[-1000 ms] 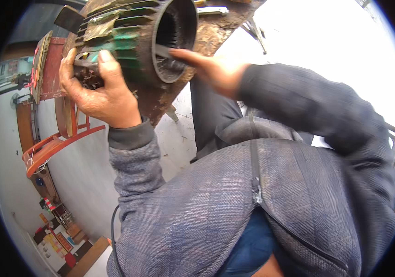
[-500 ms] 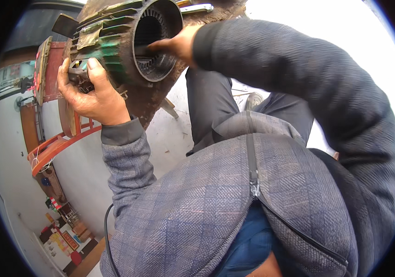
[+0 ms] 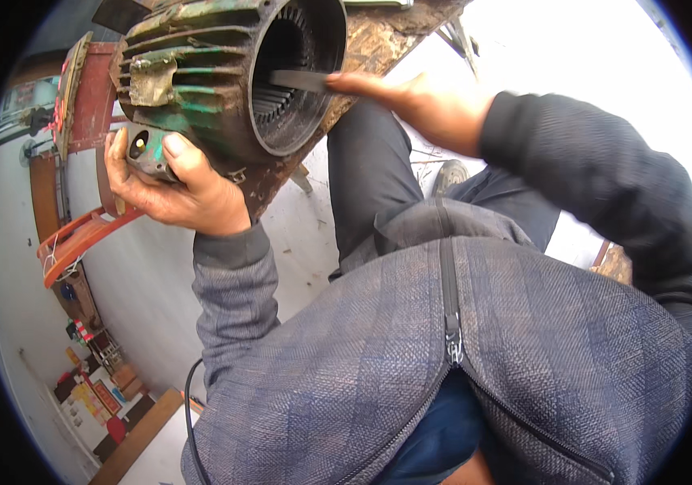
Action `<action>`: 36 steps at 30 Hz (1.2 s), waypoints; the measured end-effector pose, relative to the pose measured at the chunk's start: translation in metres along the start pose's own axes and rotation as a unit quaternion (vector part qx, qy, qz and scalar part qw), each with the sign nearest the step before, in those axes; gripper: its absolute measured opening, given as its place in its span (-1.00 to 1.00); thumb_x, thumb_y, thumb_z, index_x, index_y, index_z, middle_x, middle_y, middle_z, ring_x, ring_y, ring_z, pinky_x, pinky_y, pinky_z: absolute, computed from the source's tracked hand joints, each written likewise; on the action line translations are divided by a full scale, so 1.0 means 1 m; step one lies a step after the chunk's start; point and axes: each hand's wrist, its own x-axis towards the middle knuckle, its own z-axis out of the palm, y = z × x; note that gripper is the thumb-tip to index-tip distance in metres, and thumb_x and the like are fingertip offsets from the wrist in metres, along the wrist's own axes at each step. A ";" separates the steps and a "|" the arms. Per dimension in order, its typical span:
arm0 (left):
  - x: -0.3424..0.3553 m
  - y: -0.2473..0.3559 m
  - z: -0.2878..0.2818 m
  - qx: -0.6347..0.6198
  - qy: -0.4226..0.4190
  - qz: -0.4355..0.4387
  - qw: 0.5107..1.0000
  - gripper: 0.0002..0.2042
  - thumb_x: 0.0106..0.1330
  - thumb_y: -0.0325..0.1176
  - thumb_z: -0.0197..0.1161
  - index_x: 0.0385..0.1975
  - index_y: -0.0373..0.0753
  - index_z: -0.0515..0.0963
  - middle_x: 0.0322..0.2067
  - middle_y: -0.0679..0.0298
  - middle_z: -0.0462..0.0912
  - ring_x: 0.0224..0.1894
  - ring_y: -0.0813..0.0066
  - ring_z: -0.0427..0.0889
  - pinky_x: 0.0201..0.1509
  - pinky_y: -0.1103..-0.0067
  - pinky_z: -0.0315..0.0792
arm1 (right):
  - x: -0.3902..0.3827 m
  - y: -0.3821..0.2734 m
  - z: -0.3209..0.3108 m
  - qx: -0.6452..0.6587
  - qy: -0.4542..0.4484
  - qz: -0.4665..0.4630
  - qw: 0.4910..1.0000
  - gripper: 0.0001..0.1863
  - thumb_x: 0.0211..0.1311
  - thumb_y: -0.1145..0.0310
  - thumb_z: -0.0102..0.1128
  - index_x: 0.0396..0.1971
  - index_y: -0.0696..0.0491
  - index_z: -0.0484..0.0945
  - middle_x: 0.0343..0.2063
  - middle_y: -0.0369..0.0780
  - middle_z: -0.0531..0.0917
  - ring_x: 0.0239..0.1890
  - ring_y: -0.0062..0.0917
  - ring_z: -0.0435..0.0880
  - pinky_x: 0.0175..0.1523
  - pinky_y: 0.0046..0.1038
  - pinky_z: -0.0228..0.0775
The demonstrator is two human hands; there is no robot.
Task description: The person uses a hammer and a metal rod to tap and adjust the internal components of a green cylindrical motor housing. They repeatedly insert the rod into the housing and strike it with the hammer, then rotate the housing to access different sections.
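At left, the left hand is closed around a small box on the side of the finned motor housing, upper left. Right of upper centre, the right hand grips a flat strip, nearly level, pointing leftward into the open mouth; this hand is nearer to it. Shadow hides the inside; whether the strip touches, I cannot tell. The worn bench, behind, is cut off at top.

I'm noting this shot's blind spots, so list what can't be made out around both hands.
All in the head view:
Finned housing: top cut off by the upper edge; its depths lost in shadow.
Flat grey strip: gripped end hidden by the right hand.
Small box: underside covered by the left hand.
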 end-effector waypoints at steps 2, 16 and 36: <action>-0.001 -0.006 0.001 -0.004 0.001 0.006 1.000 -0.54 0.38 -0.34 0.30 0.20 -0.46 0.46 0.14 0.06 0.55 0.09 0.27 0.59 0.25 0.41 0.52 | 0.019 -0.046 0.004 0.143 -0.031 0.093 0.985 -0.24 0.40 0.40 0.16 0.55 -0.46 0.26 -0.16 0.06 0.78 -0.18 -0.07 0.83 -0.02 -0.08 0.69; 0.004 0.007 -0.007 0.058 -0.046 -0.042 0.996 -0.32 0.15 -0.17 0.45 0.28 -0.31 0.44 0.34 -0.28 0.22 0.32 -0.25 0.38 0.39 0.09 0.33 | 0.015 0.016 0.022 0.099 0.000 -0.007 0.995 -0.74 0.48 0.53 0.03 0.05 0.08 0.60 -0.30 0.05 0.74 -0.25 0.01 0.76 -0.16 -0.05 0.56; -0.010 0.019 -0.032 0.041 -0.065 0.006 0.997 -0.39 0.37 -0.11 0.28 0.32 -0.37 0.41 0.30 -0.07 0.33 0.44 0.01 0.24 0.51 0.12 0.18 | 0.027 -0.037 0.017 0.034 0.081 -0.091 0.992 -0.36 0.41 0.44 0.11 0.49 -0.18 0.38 -0.42 -0.02 0.78 -0.43 -0.19 0.81 -0.31 -0.09 0.68</action>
